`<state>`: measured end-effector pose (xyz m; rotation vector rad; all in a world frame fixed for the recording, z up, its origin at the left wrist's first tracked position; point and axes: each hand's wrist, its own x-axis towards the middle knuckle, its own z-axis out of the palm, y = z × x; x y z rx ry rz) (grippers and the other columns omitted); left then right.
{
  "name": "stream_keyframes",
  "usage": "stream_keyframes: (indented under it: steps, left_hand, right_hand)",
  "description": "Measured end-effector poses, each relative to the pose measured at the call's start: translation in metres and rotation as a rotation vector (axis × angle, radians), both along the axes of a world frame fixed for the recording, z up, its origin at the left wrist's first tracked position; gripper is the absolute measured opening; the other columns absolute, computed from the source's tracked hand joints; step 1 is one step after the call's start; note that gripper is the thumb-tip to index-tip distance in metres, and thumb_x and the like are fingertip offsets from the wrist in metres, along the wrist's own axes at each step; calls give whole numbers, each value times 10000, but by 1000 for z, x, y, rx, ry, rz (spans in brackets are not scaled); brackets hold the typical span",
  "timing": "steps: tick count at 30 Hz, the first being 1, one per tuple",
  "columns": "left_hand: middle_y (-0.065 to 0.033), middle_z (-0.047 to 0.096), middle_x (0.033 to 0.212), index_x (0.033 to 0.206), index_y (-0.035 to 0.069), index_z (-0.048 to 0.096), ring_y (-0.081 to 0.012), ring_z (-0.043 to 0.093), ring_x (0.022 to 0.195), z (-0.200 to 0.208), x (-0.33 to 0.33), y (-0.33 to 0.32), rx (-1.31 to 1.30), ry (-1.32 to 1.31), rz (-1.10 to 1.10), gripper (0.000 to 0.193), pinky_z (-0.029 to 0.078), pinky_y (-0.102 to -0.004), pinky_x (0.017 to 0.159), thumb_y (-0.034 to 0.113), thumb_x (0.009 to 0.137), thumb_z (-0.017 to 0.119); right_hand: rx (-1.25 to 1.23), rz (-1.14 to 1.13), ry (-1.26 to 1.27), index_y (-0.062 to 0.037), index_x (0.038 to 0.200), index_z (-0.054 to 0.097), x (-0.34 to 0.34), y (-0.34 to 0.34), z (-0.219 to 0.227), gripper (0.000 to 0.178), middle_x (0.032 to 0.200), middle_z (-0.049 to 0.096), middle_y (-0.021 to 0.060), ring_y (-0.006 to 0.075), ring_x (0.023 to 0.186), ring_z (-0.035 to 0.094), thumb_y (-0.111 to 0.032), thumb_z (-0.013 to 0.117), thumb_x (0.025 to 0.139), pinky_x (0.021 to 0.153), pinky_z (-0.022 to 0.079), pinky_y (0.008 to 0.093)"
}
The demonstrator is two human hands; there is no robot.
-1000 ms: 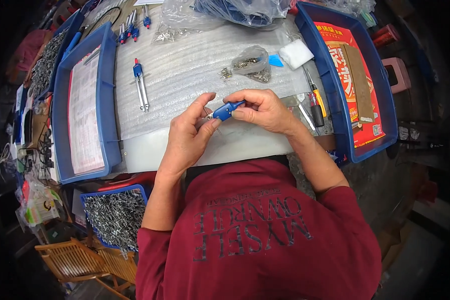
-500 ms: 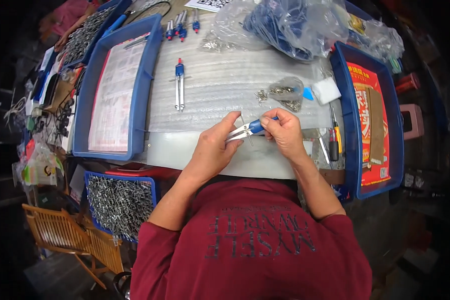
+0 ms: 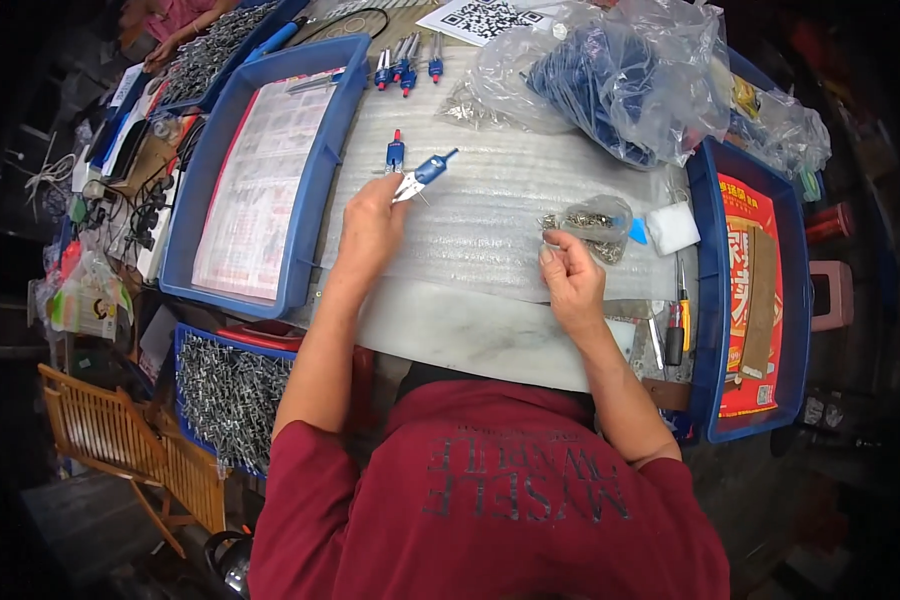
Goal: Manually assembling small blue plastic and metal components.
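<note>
A drawing compass (image 3: 432, 173) with a blue head and silver legs is gripped by my left hand (image 3: 371, 232), at the left middle of the table. Its head points up and right; my fingers cover most of its legs. Just behind that hand lies another compass (image 3: 395, 152) with a red tip, partly hidden. Beside a clear bag of small metal parts (image 3: 602, 225), my right hand (image 3: 574, 282) hovers with thumb and forefinger slightly apart. No thing shows between them. Loose metal bits (image 3: 550, 221) lie at the bag's mouth, just beyond the fingertips.
Several blue compasses (image 3: 408, 70) lie at the back. Blue trays stand left (image 3: 299, 245) and right (image 3: 705, 300). A large plastic bag of blue parts (image 3: 595, 85) fills the back right. Screwdrivers (image 3: 676, 335) lie by the right tray; a basket of metal parts (image 3: 232, 400) stands lower left.
My hands have parted. The left has carried the compass left and away from me; the right has let go of its blue head and is now beside the bag of small parts.
</note>
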<state>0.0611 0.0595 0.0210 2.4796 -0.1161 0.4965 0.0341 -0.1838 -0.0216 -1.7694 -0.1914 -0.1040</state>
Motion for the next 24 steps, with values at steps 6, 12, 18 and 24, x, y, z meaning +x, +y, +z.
stream_keyframes:
  steps: [6,12,18,24]
  left_hand:
    - [-183,560,845,955,-12,573,-338,550,795,-5,29,18,40,-42,108,246,429,-367,699,18,712,577]
    - [-177,565,843,954,-6,582,-333,551,786,-10,46,31,101,-91,163,248,429,-371,702,34,710,589]
    - [-178,568,850,943,-12,582,-344,549,795,-14,39,26,82,-45,204,243,431,-377,705,44,707,594]
    - [-169,566,871,946,25,581,-343,539,826,-8,18,-21,196,91,100,238,429,-400,735,58,710,585]
  right_hand:
    - [-83,22,-24,18,978,552,2,0,-1,173,583,455,-42,30,530,379,-80,539,837,473,325,193]
    - [-82,4,-34,21,923,556,2,2,0,161,524,449,29,73,481,395,-95,562,812,447,345,242]
    - [-86,19,-15,21,922,557,3,2,2,161,541,473,35,73,486,404,-97,562,812,455,353,240]
    - [-87,23,2,26,917,560,4,0,2,162,561,497,36,62,506,418,-98,564,813,468,364,229]
